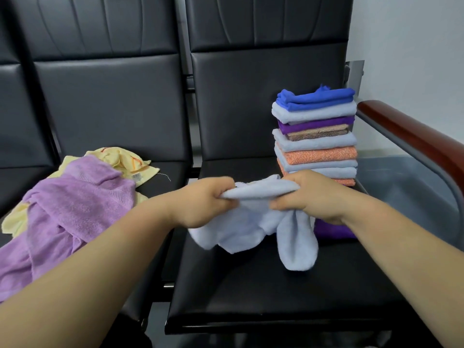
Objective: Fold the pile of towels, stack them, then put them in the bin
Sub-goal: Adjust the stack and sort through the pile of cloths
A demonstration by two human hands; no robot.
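Observation:
A pale blue towel [251, 222] hangs crumpled over the right black seat [251, 285]. My left hand [203, 202] grips its top edge on the left, and my right hand [316, 197] grips the same edge on the right, close together. Behind my right hand rises a tall stack of folded towels [316, 136] in blue, pale blue, purple, brown and orange. A folded purple towel [331, 229] lies by the stack's foot, partly hidden by my right wrist. Unfolded lilac [70, 209] and yellow [120, 159] towels lie heaped on the left seat. No bin is visible.
The seats are joined black padded chairs with high backs [120, 96]. A wooden-topped metal armrest [414, 144] curves along the right side of the right seat, close to the stack. A pale wall [414, 46] stands behind it.

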